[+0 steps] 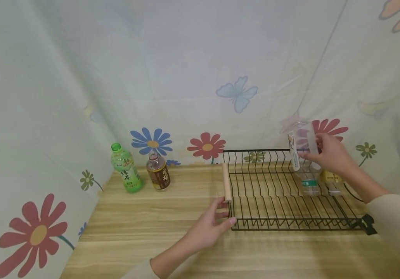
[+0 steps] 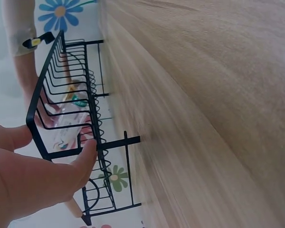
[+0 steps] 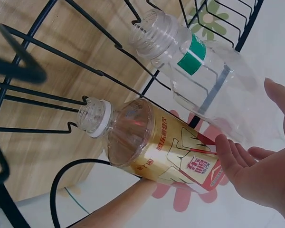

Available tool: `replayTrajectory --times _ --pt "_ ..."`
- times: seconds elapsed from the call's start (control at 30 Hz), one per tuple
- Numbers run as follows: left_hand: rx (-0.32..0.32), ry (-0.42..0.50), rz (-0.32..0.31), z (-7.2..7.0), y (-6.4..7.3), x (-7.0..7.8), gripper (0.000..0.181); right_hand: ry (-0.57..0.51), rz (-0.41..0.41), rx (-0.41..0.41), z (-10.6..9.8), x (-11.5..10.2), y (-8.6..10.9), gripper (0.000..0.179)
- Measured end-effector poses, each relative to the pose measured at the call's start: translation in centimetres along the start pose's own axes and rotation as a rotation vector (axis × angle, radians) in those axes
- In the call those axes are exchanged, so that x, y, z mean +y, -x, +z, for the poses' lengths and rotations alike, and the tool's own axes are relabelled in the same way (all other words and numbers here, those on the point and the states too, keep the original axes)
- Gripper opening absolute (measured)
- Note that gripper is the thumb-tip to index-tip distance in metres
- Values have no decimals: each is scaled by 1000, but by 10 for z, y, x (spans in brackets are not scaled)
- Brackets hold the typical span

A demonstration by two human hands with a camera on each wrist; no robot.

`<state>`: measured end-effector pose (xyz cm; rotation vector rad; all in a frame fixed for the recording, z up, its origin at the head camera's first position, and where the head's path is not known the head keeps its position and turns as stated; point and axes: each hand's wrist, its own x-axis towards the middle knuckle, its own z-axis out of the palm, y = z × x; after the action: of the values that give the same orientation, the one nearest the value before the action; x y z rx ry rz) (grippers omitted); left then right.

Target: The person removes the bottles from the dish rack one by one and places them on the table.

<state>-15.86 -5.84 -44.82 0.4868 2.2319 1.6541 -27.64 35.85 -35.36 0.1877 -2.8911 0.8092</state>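
A black wire dish rack (image 1: 262, 201) with a wooden handle (image 1: 226, 182) stands on the wooden table. At its left front corner my left hand (image 1: 208, 226) holds the wire end, thumb and fingers on either side of the frame. My right hand (image 1: 330, 155) grips a clear plastic bottle (image 3: 213, 85) upside down between thumb and fingers. This bottle's uncapped mouth points down among the rack's wires; it carries a small green label band (image 3: 192, 54). Right beside it, a yellow-labelled plastic bottle (image 3: 166, 142) also stands mouth down in the rack, close to my right fingertips.
A green tea bottle (image 1: 127, 170) and a brown-labelled bottle (image 1: 159, 174) stand upright, uncapped, at the back left of the table (image 1: 144, 221). A flower-printed curtain (image 1: 186, 77) hangs behind. A black piece (image 1: 366, 224) sticks out at the rack's right front corner.
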Motion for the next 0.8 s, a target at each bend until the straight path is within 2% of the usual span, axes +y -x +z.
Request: replayTrajectory --times 0.1,0.3,0.53,0.8 --pt "-14 30 -9 0 0 -1 73 -16 4 -22 3 1 -5 76" --pt "-19 44 11 0 0 -3 72 -29 -18 -42 10 -1 -14 63" --pt "-11 44 17 0 1 -4 71 13 32 -84 10 -7 -12 80" --pt "-16 55 17 0 0 -6 73 40 57 -111 11 -14 -10 80"
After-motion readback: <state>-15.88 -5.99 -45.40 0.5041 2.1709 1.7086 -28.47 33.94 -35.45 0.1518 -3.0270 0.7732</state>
